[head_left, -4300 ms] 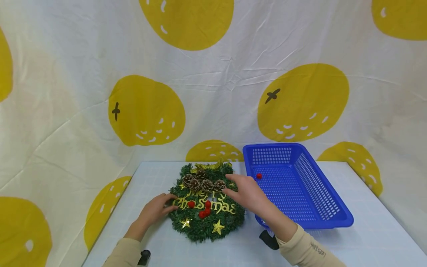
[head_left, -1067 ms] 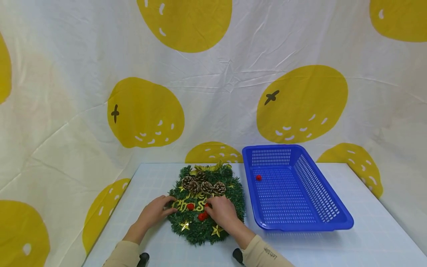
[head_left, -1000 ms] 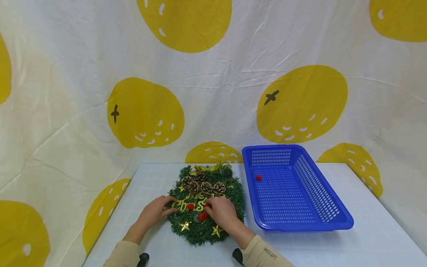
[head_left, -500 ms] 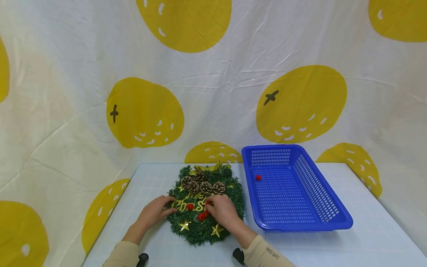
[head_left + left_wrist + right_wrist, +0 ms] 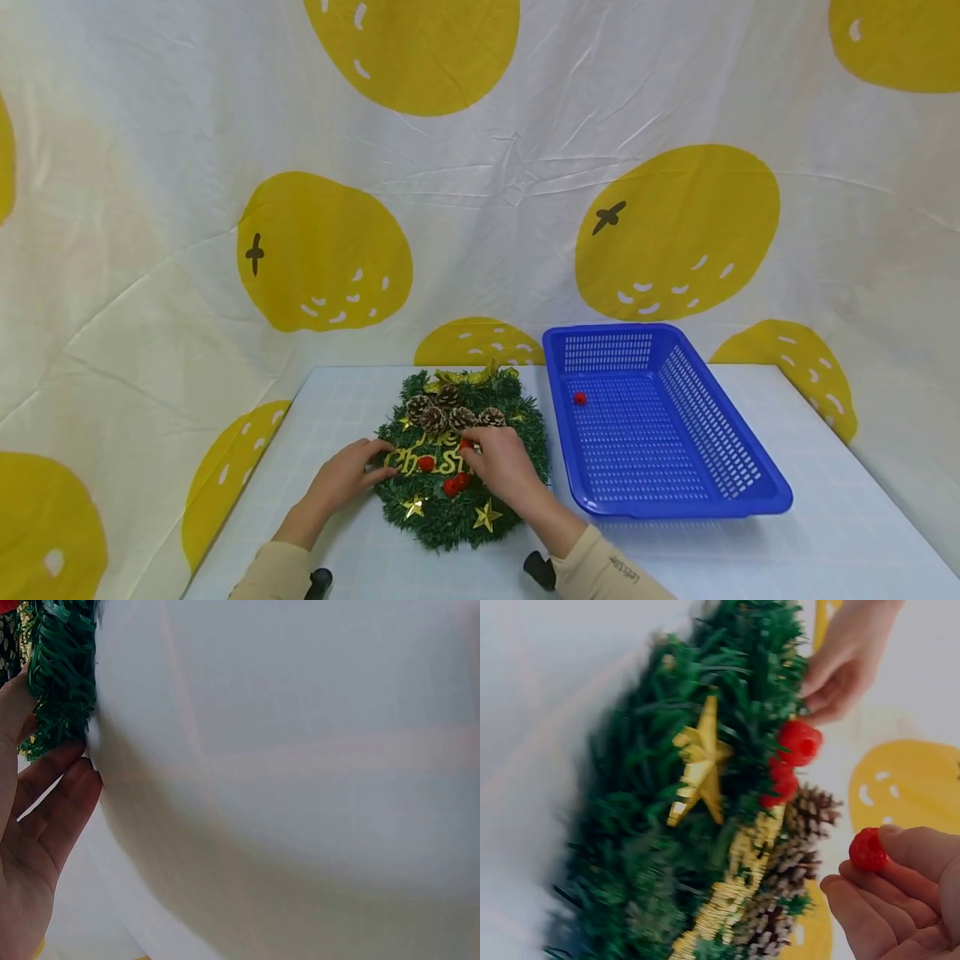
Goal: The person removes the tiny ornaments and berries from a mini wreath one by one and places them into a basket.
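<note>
A green Christmas wreath (image 5: pixel 442 525) lies on the table, with gold "Merry Christmas" lettering (image 5: pixel 405 461), pine cones (image 5: pixel 432 419) and gold stars (image 5: pixel 486 516). My left hand (image 5: pixel 347 473) grips its left edge; in the left wrist view its fingers (image 5: pixel 71 802) are at the green tinsel. Over the right part of the lettering, my right hand (image 5: pixel 504 467) pinches a red raspberry (image 5: pixel 868 851) between thumb and fingers, apart from the wreath in the right wrist view. Two more raspberries (image 5: pixel 456 484) sit together below, and a single raspberry (image 5: pixel 426 464) is on the lettering.
To the right of the wreath stands a blue plastic basket (image 5: pixel 738 507) with slotted walls. One red raspberry (image 5: pixel 580 398) lies inside it near the left wall. Behind the table hangs a white cloth (image 5: pixel 480 250) printed with yellow fruit.
My right hand came from beside the basket to the raspberries, took hold of the upper one and has just lifted it a little off the lettering. The left hand stays at the wreath's edge.
</note>
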Demonstrator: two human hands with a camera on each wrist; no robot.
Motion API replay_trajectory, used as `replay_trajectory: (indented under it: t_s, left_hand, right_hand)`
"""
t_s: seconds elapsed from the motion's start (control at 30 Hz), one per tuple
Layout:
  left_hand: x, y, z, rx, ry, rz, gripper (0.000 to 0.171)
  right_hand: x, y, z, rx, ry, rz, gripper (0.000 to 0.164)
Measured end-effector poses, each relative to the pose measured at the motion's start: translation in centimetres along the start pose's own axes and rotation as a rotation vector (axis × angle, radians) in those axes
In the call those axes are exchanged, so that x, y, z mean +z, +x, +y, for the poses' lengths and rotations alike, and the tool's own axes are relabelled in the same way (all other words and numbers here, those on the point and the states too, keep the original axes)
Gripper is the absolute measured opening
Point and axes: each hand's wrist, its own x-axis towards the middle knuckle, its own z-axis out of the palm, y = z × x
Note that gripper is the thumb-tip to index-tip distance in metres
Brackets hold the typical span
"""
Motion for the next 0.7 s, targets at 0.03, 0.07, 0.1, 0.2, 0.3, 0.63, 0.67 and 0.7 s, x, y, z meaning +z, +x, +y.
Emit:
replay_trajectory:
  t_s: [0.03, 0.07, 0.1, 0.2, 0.3, 0.63, 0.67, 0.7]
  left_hand:
    - [0.0, 0.0, 0.0, 0.001, -0.003, 0.002, 0.037]
    - [0.0, 0.0, -0.1, 0.003, -0.003, 0.002, 0.037]
    - [0.1, 0.0, -0.1, 0.006, -0.003, 0.003, 0.037]
    - [0.2, 0.0, -0.2, 0.016, -0.001, 0.008, 0.037]
    - [0.3, -0.1, -0.3, 0.023, -0.001, 0.014, 0.037]
    - [0.1, -0.1, -0.1, 0.018, 0.009, 0.01, 0.038]
    - [0.1, -0.1, -0.1, 0.019, 0.011, 0.01, 0.038]
    - [0.2, 0.0, -0.1, 0.019, 0.011, 0.011, 0.038]
  right_hand:
    - [-0.3, 0.0, -0.1, -0.004, 0.005, 0.005, 0.023]
    - [-0.5, 0.0, -0.3, -0.009, 0.013, 0.008, 0.023]
    - [-0.8, 0.1, -0.4, -0.017, 0.019, 0.015, 0.023]
    - [-1.7, 0.3, -0.7, -0.047, 0.027, 0.038, 0.024]
    - [-2.8, 0.6, -1.1, -0.055, 0.03, 0.055, 0.027]
    - [-6.5, 2.1, -1.4, 0.013, -0.001, 0.12, 0.028]
    - [-6.9, 2.3, -1.3, 0.022, -0.009, 0.132, 0.028]
    - [-7.3, 2.5, -1.2, 0.027, -0.01, 0.143, 0.028]
